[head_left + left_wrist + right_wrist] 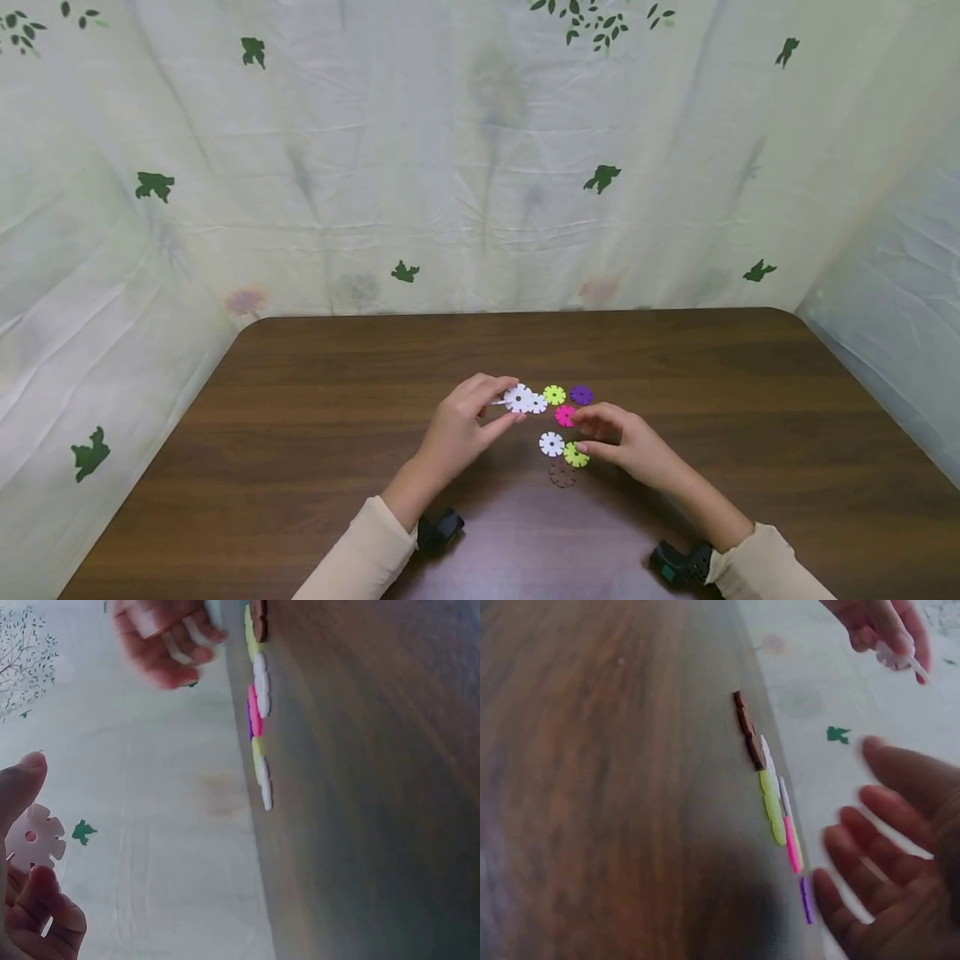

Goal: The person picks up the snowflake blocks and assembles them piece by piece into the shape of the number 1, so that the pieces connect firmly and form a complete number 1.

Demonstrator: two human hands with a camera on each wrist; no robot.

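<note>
My left hand (467, 417) pinches a white notched disc (517, 397) between thumb and fingers. In the right wrist view a second white piece (920, 670) stands edge-on against that disc. My right hand (626, 442) is raised over the table's discs, its fingers spread and loosely bent, with nothing in them. Below and around it lie a pink disc (565, 416), a purple disc (581, 395), a yellow-green disc (576, 454) and a white disc (551, 443). Another yellow-green disc (554, 395) and a small white disc (537, 403) lie beside the held one.
A brown disc (562, 475), close to the wood's colour, lies nearest the front. The brown wooden table (300, 467) is backed by a pale curtain (420, 167) with green leaf shapes. Each wrist carries a black camera (440, 531).
</note>
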